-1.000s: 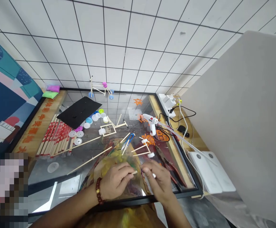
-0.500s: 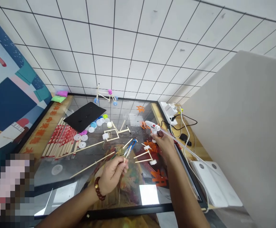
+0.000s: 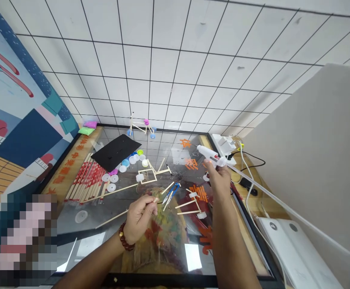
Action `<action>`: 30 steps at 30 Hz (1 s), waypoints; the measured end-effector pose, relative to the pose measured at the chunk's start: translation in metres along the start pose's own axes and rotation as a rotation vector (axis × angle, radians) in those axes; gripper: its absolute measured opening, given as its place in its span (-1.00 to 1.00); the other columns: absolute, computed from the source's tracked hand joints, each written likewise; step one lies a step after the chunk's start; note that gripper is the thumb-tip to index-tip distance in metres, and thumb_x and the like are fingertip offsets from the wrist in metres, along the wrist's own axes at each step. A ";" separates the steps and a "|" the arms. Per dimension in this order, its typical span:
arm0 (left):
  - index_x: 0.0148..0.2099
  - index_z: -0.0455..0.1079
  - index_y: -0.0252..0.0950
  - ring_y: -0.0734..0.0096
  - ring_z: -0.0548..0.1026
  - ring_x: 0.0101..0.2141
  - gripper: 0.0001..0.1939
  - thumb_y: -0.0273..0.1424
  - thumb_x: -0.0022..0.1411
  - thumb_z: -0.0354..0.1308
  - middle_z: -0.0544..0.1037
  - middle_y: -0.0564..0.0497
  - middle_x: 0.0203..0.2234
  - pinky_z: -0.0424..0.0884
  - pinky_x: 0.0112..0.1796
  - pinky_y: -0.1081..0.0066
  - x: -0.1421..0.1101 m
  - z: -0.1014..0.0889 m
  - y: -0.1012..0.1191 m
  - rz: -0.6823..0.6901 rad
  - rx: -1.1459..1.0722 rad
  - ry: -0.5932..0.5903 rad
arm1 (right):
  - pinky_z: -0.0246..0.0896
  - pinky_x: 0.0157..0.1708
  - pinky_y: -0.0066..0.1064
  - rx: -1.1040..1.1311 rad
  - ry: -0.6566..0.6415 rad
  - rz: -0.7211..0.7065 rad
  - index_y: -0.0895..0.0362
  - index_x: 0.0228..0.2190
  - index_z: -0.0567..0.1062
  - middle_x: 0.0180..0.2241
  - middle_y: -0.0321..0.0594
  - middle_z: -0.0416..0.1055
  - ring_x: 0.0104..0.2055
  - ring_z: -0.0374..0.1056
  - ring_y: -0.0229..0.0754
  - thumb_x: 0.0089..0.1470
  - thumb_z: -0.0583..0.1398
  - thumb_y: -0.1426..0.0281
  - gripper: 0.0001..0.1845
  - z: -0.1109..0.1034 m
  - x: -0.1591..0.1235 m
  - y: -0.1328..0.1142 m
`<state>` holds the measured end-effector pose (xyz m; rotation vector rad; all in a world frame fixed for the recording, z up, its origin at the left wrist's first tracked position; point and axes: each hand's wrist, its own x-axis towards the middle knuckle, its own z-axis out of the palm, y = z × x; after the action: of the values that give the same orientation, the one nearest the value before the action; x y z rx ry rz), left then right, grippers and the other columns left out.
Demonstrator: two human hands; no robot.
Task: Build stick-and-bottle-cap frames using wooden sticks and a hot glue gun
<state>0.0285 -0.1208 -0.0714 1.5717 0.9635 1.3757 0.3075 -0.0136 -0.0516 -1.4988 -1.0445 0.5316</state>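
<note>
My left hand [image 3: 140, 216] is closed in a pinch on a small wooden stick [image 3: 155, 200]; only its tip shows past the fingers. Wrapped around the handle of a white glue gun [image 3: 207, 153] is my right hand [image 3: 219, 178]. The gun's nozzle points away to the left, and a long clear glue stick [image 3: 283, 211] trails from its back. Between my hands lie blue-handled snips [image 3: 171, 193] and a small stick frame with white caps [image 3: 189, 203]. Further off rests a larger stick frame [image 3: 147, 176] with a white cap at one corner.
Red-wrapped sticks [image 3: 87, 178] lie at the left beside a black sheet [image 3: 116, 152] and several coloured bottle caps [image 3: 126, 163]. A small stick model [image 3: 141, 127] stands at the back edge. Cables and a white power strip [image 3: 223, 144] line the right side.
My right hand now grips the glue gun and has raised it off the table. My left hand keeps its pinch and has turned slightly. The view has shifted a little.
</note>
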 end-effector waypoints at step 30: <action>0.04 0.35 -0.21 0.59 0.11 -0.54 -0.52 -0.30 0.09 0.36 0.10 0.20 -0.52 0.13 -0.50 0.56 0.095 -0.002 -0.021 -0.215 0.154 0.304 | 0.13 -0.53 -0.44 0.418 0.037 -0.152 0.16 -0.46 0.50 -0.56 -0.39 0.37 -0.57 0.23 -0.35 0.02 0.33 0.26 -0.78 0.001 0.034 -0.066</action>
<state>0.0368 -0.0249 -0.0555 1.3426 1.4091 1.4384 0.3032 0.0102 0.0185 -1.0495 -0.9407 0.5713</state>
